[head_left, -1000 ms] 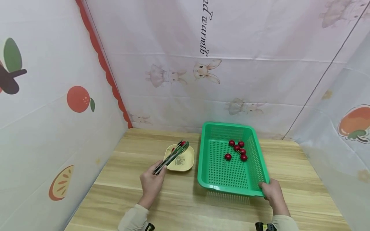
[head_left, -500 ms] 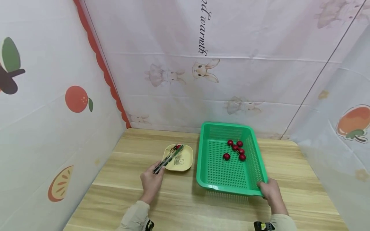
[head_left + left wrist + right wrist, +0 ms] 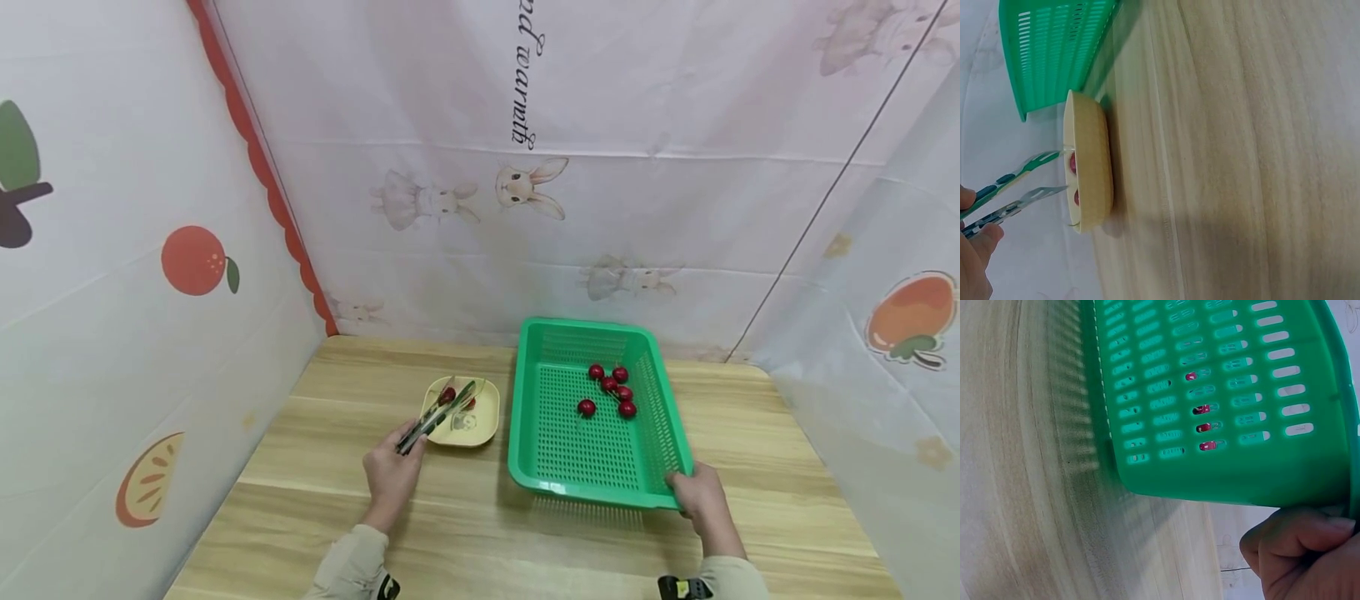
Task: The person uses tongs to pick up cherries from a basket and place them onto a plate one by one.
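Observation:
My left hand (image 3: 393, 472) holds a pair of tongs (image 3: 424, 428) by the handle end. Their tips reach into a small cream-yellow bowl (image 3: 487, 421) with a panda picture inside. In the left wrist view the two arms of the tongs (image 3: 1038, 160) stand apart at the bowl's mouth. A dark red cherry (image 3: 447, 396) lies in the bowl beside the tongs, and a second cherry (image 3: 470, 404) is partly covered by them. With thumb and fingers, my right hand (image 3: 703, 497) grips the near right corner of a green basket (image 3: 525, 417), where several cherries (image 3: 587, 407) lie.
The bowl and basket stand side by side on a wood-grain table (image 3: 330, 433). Printed cloth walls (image 3: 450, 292) close off the back and both sides, right behind the basket's far rim.
The tongs' tips have dropped into the bowl and parted, and the cherry they carried is now down in the bowl. My right hand keeps its hold on the basket.

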Demonstrator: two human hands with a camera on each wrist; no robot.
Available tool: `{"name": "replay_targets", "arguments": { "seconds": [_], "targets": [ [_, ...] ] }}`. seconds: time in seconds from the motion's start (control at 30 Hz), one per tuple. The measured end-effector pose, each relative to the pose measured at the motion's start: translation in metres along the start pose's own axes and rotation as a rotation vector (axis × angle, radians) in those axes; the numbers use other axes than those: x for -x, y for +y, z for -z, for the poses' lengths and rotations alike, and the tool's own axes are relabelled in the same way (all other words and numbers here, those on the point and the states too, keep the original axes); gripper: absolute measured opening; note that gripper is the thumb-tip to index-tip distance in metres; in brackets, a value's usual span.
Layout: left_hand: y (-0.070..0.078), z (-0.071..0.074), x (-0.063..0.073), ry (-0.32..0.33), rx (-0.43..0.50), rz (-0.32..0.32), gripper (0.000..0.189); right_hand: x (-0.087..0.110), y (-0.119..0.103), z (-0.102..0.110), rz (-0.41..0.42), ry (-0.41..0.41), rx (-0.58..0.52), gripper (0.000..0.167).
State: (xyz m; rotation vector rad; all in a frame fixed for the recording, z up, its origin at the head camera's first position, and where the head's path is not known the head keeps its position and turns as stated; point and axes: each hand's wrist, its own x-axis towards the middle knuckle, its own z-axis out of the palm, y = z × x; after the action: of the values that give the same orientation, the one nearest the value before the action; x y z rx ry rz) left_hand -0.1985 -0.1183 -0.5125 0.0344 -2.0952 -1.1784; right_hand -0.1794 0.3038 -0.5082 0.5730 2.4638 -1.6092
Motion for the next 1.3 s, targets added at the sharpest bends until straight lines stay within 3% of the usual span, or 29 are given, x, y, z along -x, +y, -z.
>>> {"name": "replay_targets", "arguments": {
  "seconds": [0.23,0.37,0.5,0.83,1.13,1.3],
  "targets": [
    [-0.001,0.001,0.002,0.005,-0.026,0.002,0.027,0.001,0.001,0.0,0.012,0.001,0.018,0.043],
    [0.003,0.002,0.003,0.016,-0.012,0.036,0.027,0.0,0.001,-0.001,0.004,0.0,0.014,0.044],
    [0.009,0.003,0.001,0.02,0.035,0.075,0.028,0.0,0.001,-0.001,-0.006,-0.005,0.004,0.044],
    [0.026,-0.001,-0.005,0.013,0.171,0.101,0.029,0.002,0.003,-0.002,0.011,-0.003,0.01,0.045],
    [0.046,-0.014,-0.007,-0.047,0.273,0.158,0.029,0.001,0.0,0.0,0.027,-0.002,0.029,0.044],
    [0.052,-0.024,-0.007,-0.041,0.282,0.095,0.028,0.0,0.002,-0.001,0.029,0.0,0.022,0.044]
  ]
}}
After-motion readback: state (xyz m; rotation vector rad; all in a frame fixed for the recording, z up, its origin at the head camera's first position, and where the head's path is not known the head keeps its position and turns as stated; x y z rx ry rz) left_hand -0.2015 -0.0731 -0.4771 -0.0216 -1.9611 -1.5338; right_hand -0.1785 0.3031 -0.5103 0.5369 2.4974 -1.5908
